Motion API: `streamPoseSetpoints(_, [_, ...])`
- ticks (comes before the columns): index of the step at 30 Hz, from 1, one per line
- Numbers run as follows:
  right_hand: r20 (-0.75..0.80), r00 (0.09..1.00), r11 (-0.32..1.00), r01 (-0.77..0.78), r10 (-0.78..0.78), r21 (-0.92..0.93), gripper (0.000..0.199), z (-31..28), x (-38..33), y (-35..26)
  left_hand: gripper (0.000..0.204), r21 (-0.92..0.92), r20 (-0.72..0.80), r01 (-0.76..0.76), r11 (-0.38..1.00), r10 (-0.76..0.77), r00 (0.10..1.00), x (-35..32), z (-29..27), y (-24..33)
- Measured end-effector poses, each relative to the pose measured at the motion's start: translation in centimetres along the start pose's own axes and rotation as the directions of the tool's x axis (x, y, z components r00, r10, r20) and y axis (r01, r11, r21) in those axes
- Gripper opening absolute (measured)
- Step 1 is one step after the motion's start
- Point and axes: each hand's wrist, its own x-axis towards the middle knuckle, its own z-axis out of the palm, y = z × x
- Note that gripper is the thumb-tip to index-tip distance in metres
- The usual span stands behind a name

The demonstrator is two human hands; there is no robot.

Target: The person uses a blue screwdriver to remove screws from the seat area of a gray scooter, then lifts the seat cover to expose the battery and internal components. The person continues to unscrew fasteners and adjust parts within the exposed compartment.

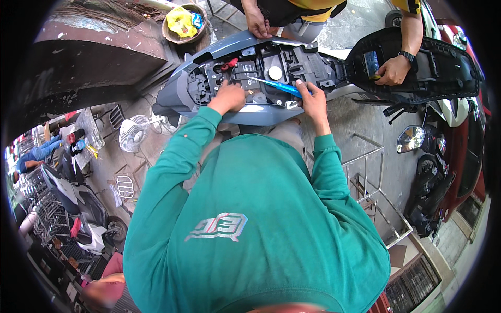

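Observation:
Before me a grey-blue scooter has its seat swung up to the right, baring the compartment beneath. My right hand grips a blue-handled screwdriver; its thin shaft points left toward the black battery. At the battery's near left side is my left hand, with its fingers bent down among the parts. What those fingers hold, if anything, is hidden. A red terminal cover lies just beyond them. To the right of the battery is a round white cap.
Across the scooter stands a person in yellow, one hand by the far panel and the other at the raised seat. A basket with a yellow bag, a white fan, a metal frame and parked motorcycles surround me.

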Motion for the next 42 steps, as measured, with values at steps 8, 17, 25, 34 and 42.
streamPoseSetpoints(8, [-0.013, 1.0, 0.999, 0.01, -0.01, 0.041, 0.041, -0.1, 0.6, 1.1, 0.032, -0.011, -0.162, -0.03, 1.0, 0.027, 0.986, 0.8, 0.9, 1.0])
streamPoseSetpoints(17, [0.013, 1.0, 1.0, -0.001, 0.001, 0.026, 0.042, 0.0, 0.6, 0.8, 0.027, -0.007, -0.383, -0.016, 1.0, 0.012, 0.924, 0.8, 1.0, 2.0])
streamPoseSetpoints(25, [-0.031, 0.999, 0.998, -0.007, 0.009, 0.068, 0.041, -1.1, 0.1, 1.6, 0.034, -0.237, -0.483, -0.034, 0.971, -0.088, 0.871, 0.0, 3.2, 1.0])
streamPoseSetpoints(34, [-0.05, 0.999, 0.996, -0.014, 0.018, 0.091, 0.041, -1.4, -0.4, 1.5, 0.038, -0.043, -0.463, -0.029, 0.999, 0.006, 0.886, 1.5, 2.0, 1.0])
streamPoseSetpoints(42, [-0.083, 0.995, 0.991, -0.041, 0.052, 0.128, 0.042, -1.8, -0.6, 2.3, 0.03, -0.005, -0.37, -0.027, 1.0, 0.024, 0.929, 0.1, 1.5, 0.3])
